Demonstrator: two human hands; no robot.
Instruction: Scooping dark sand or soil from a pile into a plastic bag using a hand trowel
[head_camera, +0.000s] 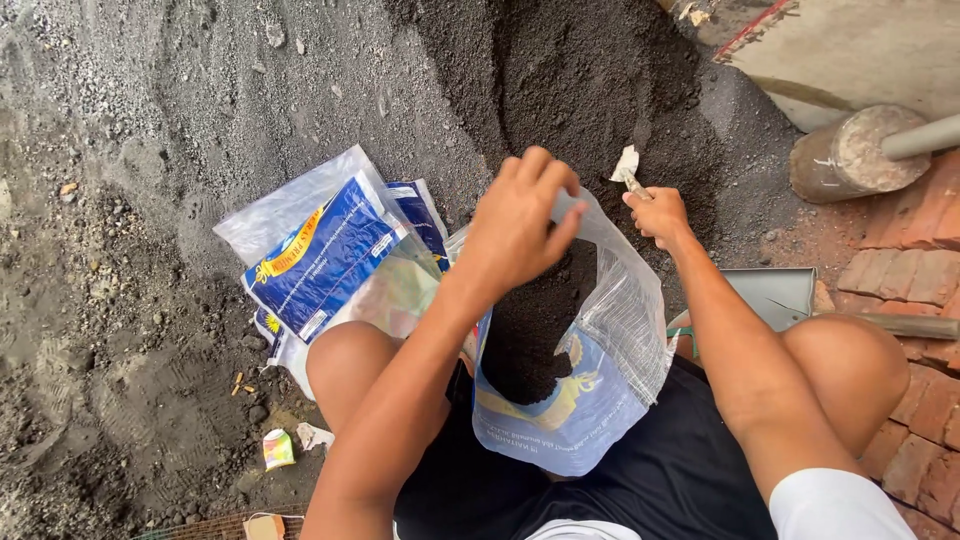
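while the person squats over a heap of dark soil (560, 70), left hand (520, 225) pinching the rim of a blue and clear plastic bag (590, 390) half full of soil between the knees, right hand (658, 215) closed around a small trowel handle (633, 183) at the heap, empty bags (320, 250) lying just left, bricks (920, 280) on the right

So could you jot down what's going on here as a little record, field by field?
setting: outdoors, dark soil heap beside red brick paving
person: squatting, bare knees, dark shorts
left hand: pinches the rim of the open bag
right hand: grips a small tool handle at the heap
open bag: blue and clear plastic, part-filled with dark soil
spare bags: flat pile of blue and clear sacks on the ground, left of the person
also there: grey dustpan; concrete block with a pipe
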